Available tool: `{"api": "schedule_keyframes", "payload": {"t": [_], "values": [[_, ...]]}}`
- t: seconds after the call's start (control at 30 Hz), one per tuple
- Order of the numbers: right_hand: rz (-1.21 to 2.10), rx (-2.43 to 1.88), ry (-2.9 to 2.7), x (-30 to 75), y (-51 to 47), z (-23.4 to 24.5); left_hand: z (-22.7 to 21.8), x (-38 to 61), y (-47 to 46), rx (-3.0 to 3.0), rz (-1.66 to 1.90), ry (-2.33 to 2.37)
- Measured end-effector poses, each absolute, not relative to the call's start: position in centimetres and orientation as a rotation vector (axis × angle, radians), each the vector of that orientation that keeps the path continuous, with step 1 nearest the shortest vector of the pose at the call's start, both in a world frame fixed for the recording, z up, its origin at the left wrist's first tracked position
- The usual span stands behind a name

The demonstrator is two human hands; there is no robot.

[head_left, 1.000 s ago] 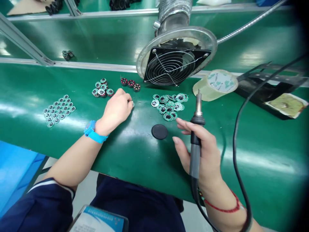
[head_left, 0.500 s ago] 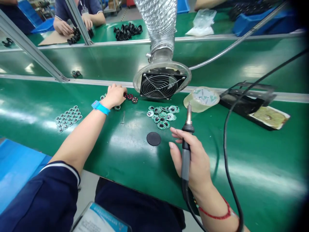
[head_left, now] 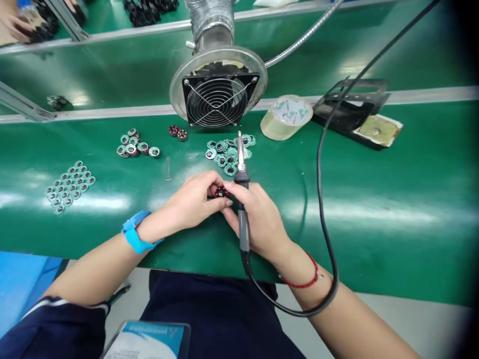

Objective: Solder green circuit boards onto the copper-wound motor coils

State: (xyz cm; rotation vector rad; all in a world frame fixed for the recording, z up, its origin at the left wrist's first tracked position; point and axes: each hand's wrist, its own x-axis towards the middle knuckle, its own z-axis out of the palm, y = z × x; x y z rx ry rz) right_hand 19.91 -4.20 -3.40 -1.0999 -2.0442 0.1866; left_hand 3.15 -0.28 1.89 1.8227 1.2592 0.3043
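My left hand [head_left: 192, 202] and my right hand [head_left: 258, 219] meet over the green table [head_left: 374, 199], fingers pinched on a small red and black wound coil part [head_left: 222, 191]. The right hand also grips a soldering iron [head_left: 241, 184], its tip pointing away from me and its black cable [head_left: 322, 189] looping off to the right. Just beyond the hands lies a heap of small round green circuit boards [head_left: 228, 149]. Two more red coil parts [head_left: 177, 132] sit near the fan.
A fume extraction fan [head_left: 219, 97] on a metal duct stands at the back. A tape roll [head_left: 286, 117] and a black iron stand with sponge [head_left: 359, 117] lie right of it. Assembled parts [head_left: 136, 145] and a sheet of round boards [head_left: 69, 185] lie left. Another person's hand [head_left: 13, 22] shows far left.
My left hand came back from the red coil parts by the fan with one of them. Both hands closed together over the black disc spot; the iron moved left with the right hand.
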Motion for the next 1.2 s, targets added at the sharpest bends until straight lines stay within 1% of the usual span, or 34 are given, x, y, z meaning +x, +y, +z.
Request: {"api": "schedule_keyframes", "payload": {"t": [0.17, 0.33, 0.47, 0.53, 0.63, 0.73, 0.9, 1.1, 1.2], "values": [[0.193, -1.099, -1.985, 20.0, -4.1, -3.4, 1.6, 3.1, -0.5, 1.58, 0.371, 1.148], [0.162, -1.114, -2.011, 19.6, -4.1, -3.5, 1.7, 2.5, -0.6, 1.748, 0.314, 1.21], [0.262, -1.13, -2.041, 19.7, -4.2, -3.7, 1.5, 2.0, -0.5, 1.71, 0.281, 1.153], [0.327, -1.099, -1.976, 19.9, -4.3, -3.7, 1.4, 1.8, -0.2, 1.547, 0.338, 1.08], [0.349, -1.057, -1.87, 20.2, -4.4, -3.6, 1.6, 1.5, 0.6, 1.251, 0.541, 1.072], [0.324, -1.081, -1.889, 20.3, -4.3, -3.4, 1.8, 1.5, 0.9, 1.207, 0.647, 1.117], [0.164, -1.156, -1.992, 20.1, -4.3, -3.3, 1.2, 2.1, -0.1, 1.388, 0.452, 1.067], [0.078, -1.227, -1.988, 20.2, -4.2, -3.5, 1.0, 2.5, -0.4, 1.387, 0.369, 1.117], [0.057, -1.215, -2.008, 20.1, -4.1, -3.6, 1.2, 2.5, -0.1, 1.362, 0.409, 1.171]]}}
